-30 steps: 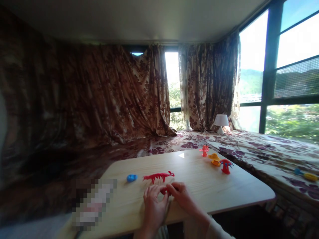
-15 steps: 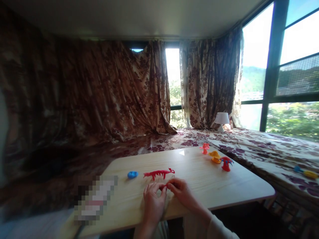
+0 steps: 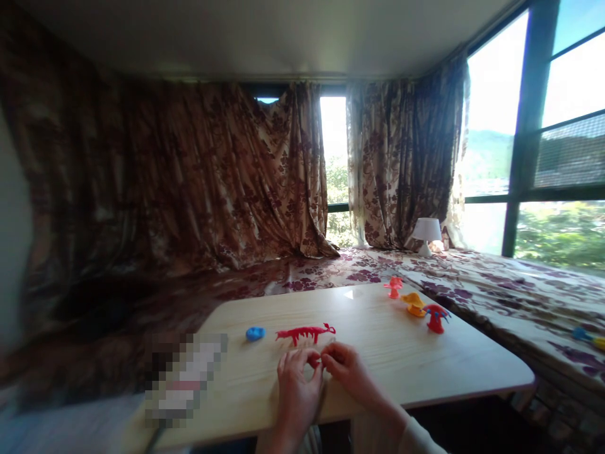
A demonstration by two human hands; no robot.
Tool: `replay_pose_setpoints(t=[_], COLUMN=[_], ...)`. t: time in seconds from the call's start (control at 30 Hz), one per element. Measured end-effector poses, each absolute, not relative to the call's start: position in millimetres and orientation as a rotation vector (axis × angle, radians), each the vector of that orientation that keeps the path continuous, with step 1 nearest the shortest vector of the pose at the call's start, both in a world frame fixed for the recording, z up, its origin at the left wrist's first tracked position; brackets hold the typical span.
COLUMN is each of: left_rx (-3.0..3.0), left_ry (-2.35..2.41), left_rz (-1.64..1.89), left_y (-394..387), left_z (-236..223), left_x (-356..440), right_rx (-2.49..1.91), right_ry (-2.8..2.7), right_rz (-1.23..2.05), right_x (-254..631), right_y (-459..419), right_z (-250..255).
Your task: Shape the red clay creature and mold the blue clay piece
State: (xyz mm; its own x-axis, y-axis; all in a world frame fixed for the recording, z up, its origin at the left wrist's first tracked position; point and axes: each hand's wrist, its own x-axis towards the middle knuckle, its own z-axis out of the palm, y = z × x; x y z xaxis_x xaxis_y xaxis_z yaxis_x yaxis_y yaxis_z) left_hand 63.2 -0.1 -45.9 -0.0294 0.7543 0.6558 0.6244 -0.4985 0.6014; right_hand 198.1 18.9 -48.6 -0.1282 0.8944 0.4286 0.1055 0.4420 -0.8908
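Observation:
My left hand [image 3: 297, 381] and my right hand [image 3: 347, 366] meet above the near part of the table, fingertips pinched together. Between them is a small piece of red modelling clay, mostly hidden by the fingers. Just beyond my hands stands a red clay animal figure [image 3: 305, 333] with several thin legs and a curled end at the right. To its left lies a blue lump of clay [image 3: 255, 333].
The pale wooden table [image 3: 425, 372] carries a pink figure [image 3: 393, 287], a yellow one [image 3: 414, 304] and a red-and-blue one [image 3: 435, 319] at its far right. A blurred-out object [image 3: 186, 378] lies at the left. A white lamp [image 3: 426, 230] stands behind on a flowered cover.
The whole view has shifted slightly, so things sit a little further right and lower. My hands stay pinched together, and the red piece between them shows less than before.

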Motion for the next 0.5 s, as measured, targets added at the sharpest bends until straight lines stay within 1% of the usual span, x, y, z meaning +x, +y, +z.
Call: replay_pose_setpoints(t=[0.3,0.5], left_rx=[2.034,2.05], left_ry=[1.519,1.497], left_rz=[1.54,1.502], left_y=[4.0,1.3], left_z=[-48.6,-48.0], left_x=[59.7,60.6], right_rx=[-0.787,-0.77], right_ry=[-1.538,-1.504], right_rz=[0.964,0.969], right_x=[195.6,195.0], right_y=[20.8,24.9], right_z=[-53.7,-56.6])
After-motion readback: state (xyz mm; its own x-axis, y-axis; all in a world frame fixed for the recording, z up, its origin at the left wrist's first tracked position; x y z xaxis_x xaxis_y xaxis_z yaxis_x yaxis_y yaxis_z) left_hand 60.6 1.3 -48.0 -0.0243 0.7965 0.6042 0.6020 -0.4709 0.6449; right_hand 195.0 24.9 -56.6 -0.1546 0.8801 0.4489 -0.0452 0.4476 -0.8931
